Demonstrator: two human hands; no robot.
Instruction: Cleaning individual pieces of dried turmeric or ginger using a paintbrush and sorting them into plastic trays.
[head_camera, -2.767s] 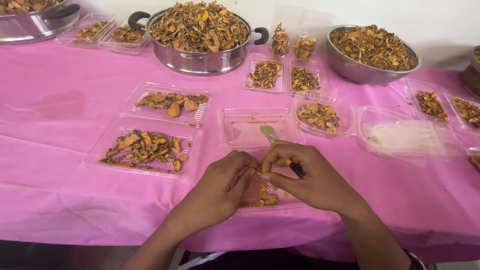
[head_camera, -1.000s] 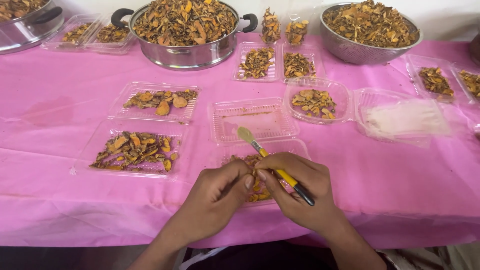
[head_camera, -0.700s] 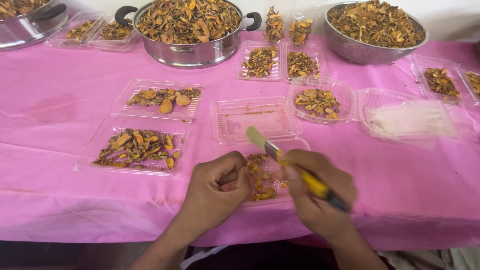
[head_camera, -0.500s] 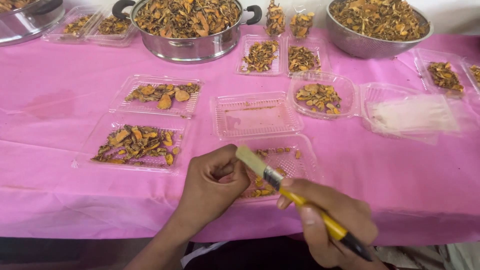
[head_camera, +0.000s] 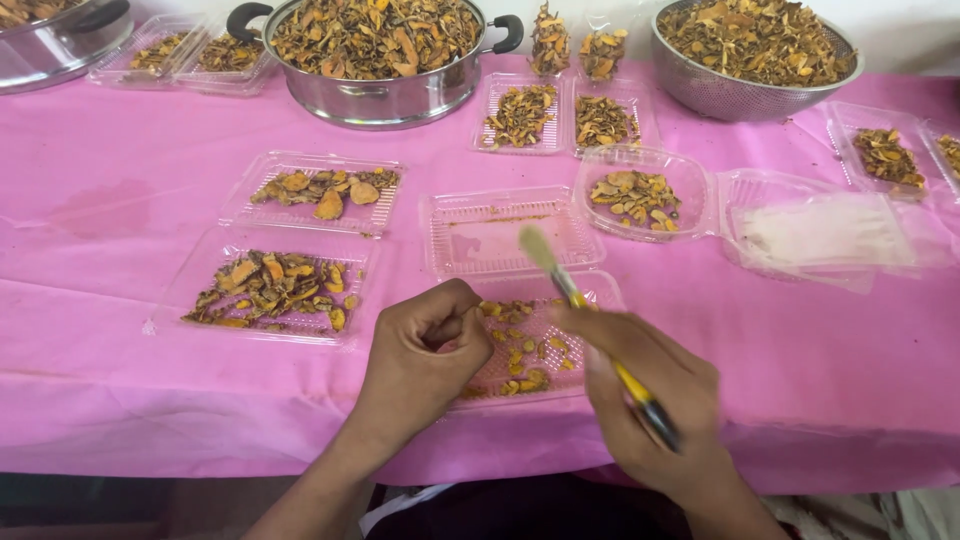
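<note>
We gripped a yellow-handled brush (head_camera: 590, 325) in our right hand (head_camera: 655, 400), its bristles raised over an open clear tray (head_camera: 535, 345) of dried orange slices on the pink tabletop (head_camera: 100, 210). Our left hand (head_camera: 420, 365) was curled at the tray's left edge; we could not tell whether it held anything.

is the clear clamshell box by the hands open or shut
Open: the clamshell box lies flat, lid half bare, near half holding dried pieces.

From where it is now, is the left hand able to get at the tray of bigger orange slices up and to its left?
Probably yes. The left hand rests at the near tray, and only another open tray of pieces lies before the slice tray; nothing tall blocks it.
</note>
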